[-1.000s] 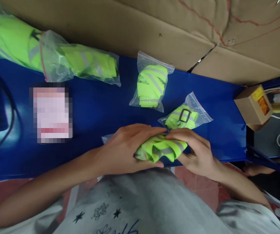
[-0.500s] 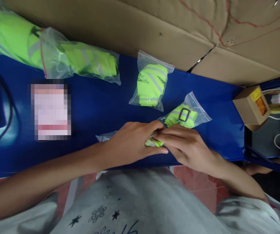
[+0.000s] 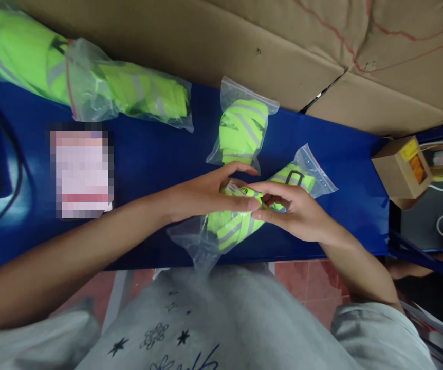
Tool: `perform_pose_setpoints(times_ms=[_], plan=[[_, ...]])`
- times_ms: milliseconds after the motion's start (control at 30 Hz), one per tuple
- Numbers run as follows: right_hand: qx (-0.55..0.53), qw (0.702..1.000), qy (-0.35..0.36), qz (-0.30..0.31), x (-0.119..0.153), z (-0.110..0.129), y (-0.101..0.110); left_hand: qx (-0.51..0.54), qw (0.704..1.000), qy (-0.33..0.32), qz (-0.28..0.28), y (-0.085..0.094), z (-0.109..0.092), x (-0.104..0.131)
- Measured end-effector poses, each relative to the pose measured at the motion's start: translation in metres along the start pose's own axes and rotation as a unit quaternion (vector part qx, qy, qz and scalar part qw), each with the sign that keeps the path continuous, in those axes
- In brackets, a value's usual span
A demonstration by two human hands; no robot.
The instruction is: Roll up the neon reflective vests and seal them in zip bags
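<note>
Both hands hold a clear plastic bag with a folded neon-yellow reflective strap (image 3: 231, 226) inside, low over the near edge of the table. My left hand (image 3: 214, 192) grips its upper part, thumb and fingers around it. My right hand (image 3: 293, 208) pinches the strap's right side. The bag's loose clear end hangs at the lower left. Behind my right hand lies a bagged yellow strap with a black buckle (image 3: 294, 178), partly hidden. Another bagged yellow strap (image 3: 242, 128) rests farther back.
Larger bagged yellow items (image 3: 144, 92) lie at the back left of the blue table (image 3: 160, 154). A blurred-out pink and white object (image 3: 85, 172) is at left, near a black cable. A cardboard box (image 3: 401, 167) stands at right. Another person's arm (image 3: 418, 267) shows at lower right.
The held bag has turned up into view between my hands, showing more of the yellow strap. My left hand has risen a little and its fingers have spread around the bag.
</note>
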State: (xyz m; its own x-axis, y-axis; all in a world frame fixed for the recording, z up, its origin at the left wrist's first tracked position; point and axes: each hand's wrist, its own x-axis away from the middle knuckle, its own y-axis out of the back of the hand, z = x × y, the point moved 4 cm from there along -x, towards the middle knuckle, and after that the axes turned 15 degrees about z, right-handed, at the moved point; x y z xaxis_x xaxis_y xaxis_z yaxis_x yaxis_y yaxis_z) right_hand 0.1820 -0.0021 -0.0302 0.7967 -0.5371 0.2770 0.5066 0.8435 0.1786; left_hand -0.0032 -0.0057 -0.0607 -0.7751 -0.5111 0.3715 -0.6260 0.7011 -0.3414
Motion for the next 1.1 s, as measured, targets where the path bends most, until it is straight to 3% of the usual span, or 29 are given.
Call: perform_pose_setpoints(times_ms=[100,233,333,433,500,567,667,733,800,967,1100], plan=[[-0.112,0.993,-0.029,-0.028,-0.002,-0.013,-0.006,-0.006,0.998,0.029,0.058,0.002,0.009,0.004],[-0.101,0.993,-0.041,-0.054,0.0,-0.011,-0.006,-0.061,0.998,0.015,-0.018,0.004,0.01,0.008],[-0.041,0.997,-0.049,0.034,0.0,-0.001,-0.008,-0.114,0.993,-0.005,-0.038,0.001,0.006,0.006],[-0.02,0.989,-0.06,0.136,0.0,0.003,-0.008,-0.143,0.99,-0.014,-0.01,0.0,0.002,0.0],[-0.039,0.982,-0.067,0.172,0.0,0.001,-0.005,-0.139,0.989,-0.031,0.022,-0.001,-0.002,-0.005],[-0.046,0.985,-0.07,0.152,-0.002,-0.001,0.0,-0.124,0.991,-0.035,0.024,0.001,-0.004,-0.008],[0.034,0.996,-0.077,0.021,-0.001,0.0,0.012,-0.106,0.994,-0.032,-0.023,0.005,-0.004,-0.008],[0.101,0.99,-0.086,-0.047,0.002,0.004,0.016,-0.086,0.996,-0.037,-0.007,0.002,-0.001,-0.003],[0.098,0.989,-0.087,-0.064,0.003,0.007,0.015,-0.086,0.996,-0.032,0.009,-0.003,0.004,0.003],[-0.078,0.994,-0.076,-0.008,0.002,0.005,0.006,-0.177,0.981,-0.017,-0.073,-0.005,0.008,0.02],[-0.083,0.986,-0.087,0.115,0.004,0.012,0.003,-0.206,0.976,-0.024,-0.06,-0.015,0.001,0.021]])
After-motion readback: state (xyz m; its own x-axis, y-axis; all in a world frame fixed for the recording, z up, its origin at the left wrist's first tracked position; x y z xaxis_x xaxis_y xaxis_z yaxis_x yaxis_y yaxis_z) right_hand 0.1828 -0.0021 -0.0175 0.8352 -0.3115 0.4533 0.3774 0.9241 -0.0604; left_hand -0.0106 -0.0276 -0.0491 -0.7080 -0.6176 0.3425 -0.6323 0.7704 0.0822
